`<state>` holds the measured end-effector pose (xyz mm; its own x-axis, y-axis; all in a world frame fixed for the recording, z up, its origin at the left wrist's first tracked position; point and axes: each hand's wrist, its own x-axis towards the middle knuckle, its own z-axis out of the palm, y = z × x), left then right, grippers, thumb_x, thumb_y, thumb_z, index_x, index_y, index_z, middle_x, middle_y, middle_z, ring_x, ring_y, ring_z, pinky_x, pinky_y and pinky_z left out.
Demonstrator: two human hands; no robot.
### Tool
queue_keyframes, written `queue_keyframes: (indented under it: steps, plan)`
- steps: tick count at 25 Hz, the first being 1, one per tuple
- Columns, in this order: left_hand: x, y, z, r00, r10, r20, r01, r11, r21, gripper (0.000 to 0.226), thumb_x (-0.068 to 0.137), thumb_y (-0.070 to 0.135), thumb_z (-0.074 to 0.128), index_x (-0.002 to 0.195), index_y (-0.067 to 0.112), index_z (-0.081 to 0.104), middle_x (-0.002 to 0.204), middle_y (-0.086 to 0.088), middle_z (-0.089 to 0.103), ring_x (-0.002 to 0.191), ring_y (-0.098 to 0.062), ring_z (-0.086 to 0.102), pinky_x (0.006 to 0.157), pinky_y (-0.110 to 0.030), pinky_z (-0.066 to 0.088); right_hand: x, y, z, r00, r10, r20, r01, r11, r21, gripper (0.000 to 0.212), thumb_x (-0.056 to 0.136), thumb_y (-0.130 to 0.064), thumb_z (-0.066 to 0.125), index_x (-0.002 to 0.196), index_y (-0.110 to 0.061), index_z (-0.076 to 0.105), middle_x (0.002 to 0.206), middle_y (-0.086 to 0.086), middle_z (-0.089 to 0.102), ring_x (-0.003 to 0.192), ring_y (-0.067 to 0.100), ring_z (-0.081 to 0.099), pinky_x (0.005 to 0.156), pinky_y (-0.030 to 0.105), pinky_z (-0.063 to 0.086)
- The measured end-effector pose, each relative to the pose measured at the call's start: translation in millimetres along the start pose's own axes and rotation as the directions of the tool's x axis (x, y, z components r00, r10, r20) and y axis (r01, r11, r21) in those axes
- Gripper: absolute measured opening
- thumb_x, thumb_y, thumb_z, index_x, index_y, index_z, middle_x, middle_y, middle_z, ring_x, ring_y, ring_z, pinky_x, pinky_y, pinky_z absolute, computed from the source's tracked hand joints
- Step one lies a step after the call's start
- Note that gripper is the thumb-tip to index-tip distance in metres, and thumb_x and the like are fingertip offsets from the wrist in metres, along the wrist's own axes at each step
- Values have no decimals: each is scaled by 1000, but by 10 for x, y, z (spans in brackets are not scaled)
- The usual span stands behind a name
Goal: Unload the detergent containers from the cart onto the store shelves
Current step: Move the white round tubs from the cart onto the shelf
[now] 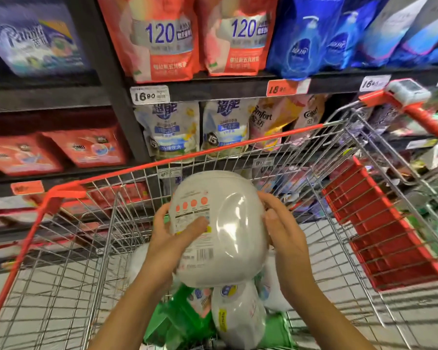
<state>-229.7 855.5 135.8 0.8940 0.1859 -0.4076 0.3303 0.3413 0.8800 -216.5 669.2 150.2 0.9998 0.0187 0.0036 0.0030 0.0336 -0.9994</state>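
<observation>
In the cart (349, 137), a second white container (238, 311) is seen lying beside a green pack (177, 317). Above these, a white detergent container (228, 223) is gripped on both sides, with the left hand (172, 238) and right hand (283, 231) curled round it. Beyond, store shelves (213, 88) are stocked with pouches (162, 34).

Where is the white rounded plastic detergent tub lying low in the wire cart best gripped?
Likely from above, a palm on each curved flank. The white rounded plastic tub lies among green packs, smooth and bulging with no handle showing, so a two-handed clamp suits.
</observation>
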Motion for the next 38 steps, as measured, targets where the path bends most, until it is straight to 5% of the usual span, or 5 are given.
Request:
queue_keyframes:
  steps: [12,19,27,30,38]
  plan:
    - [-186,-55,76,986,-116,120,117,993,-7,87,59,68,55,134,24,53,117,-7,69,101,-23,69,66,-32,60,87,257,106,888,394,237,-447,619,646,47,83,-59,46,76,-28,80,74,-5,75,68,12,72,61,28,57]
    - [-248,143,25,981,-23,194,-22,973,230,54,64,85,55,100,48,69,100,15,74,90,-4,71,74,-28,51,25,202,182,954,261,145,-298,868,398,61,83,-53,58,135,-21,51,132,8,60,120,28,58,104,57,43]
    - [-309,-72,-99,982,-43,184,57,996,-70,91,9,58,90,92,22,74,79,-4,77,66,-20,73,49,-31,57,-104,116,179,995,46,94,-40,997,-65,86,68,-67,60,145,-44,30,144,-22,41,129,-5,42,109,33,39]
    - [-319,-73,-112,992,-16,126,42,977,-207,19,57,43,72,65,27,79,68,-3,75,57,-18,72,46,-30,56,-18,144,24,997,16,74,-15,1000,-15,62,76,-53,60,135,-38,49,139,-9,52,128,11,50,105,46,44]
    - [-309,-144,-78,989,5,145,25,979,-203,75,12,64,89,76,26,80,74,-1,76,63,-15,73,51,-30,58,-3,380,-44,886,413,211,-463,759,459,64,81,-43,59,132,-5,54,124,22,62,112,39,60,96,54,50]
